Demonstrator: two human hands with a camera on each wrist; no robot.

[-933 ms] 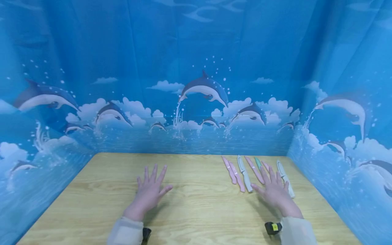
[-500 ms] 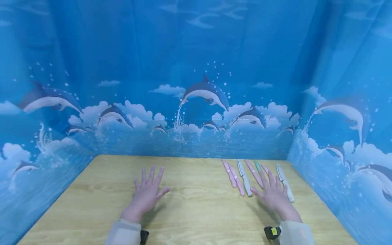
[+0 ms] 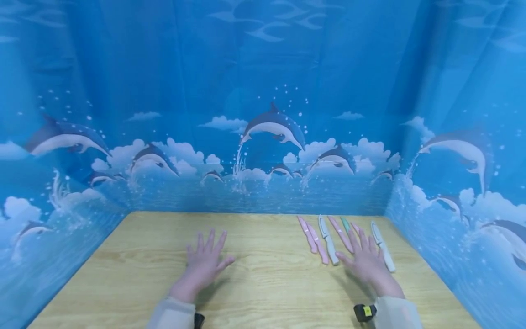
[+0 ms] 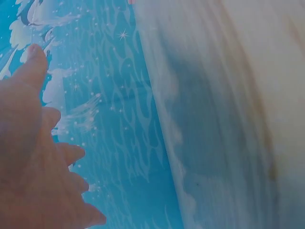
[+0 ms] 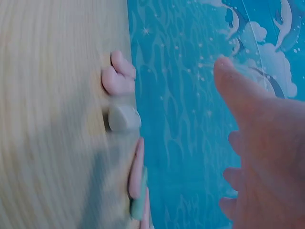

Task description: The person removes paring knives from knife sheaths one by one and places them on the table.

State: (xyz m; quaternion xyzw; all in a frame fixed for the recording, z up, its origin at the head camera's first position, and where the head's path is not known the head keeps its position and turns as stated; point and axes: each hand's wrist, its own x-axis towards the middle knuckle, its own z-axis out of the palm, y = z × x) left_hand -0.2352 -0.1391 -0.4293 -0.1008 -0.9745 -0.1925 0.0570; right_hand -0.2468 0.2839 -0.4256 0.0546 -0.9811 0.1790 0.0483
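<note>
My left hand (image 3: 204, 264) hovers above the left half of the wooden table (image 3: 263, 292) with its fingers spread and nothing in it. Fingers splayed, my right hand (image 3: 368, 265) hangs over the knives at the right, and it too holds nothing. To its left lie two pink knives (image 3: 307, 235), a whitish knife (image 3: 328, 240) and another pink knife (image 3: 340, 234). A green knife (image 3: 346, 224) and a small pink knife (image 3: 355, 227) are partly hidden behind its fingers. Another whitish knife (image 3: 383, 246) lies to its right. In the right wrist view, the hand (image 5: 271, 143) is apart from the handles.
A blue curtain (image 3: 222, 194) printed with dolphins and clouds encloses the table at the back and both sides. Dark wrist cameras sit by both cuffs, the right one (image 3: 364, 313) bearing a yellow mark. Bare wood stretches between the left hand and the knives.
The head view has tilted a little, so the table sits slightly lower. My left hand drifted slightly left, then back right. My right hand has barely moved, and the knives lie as before.
</note>
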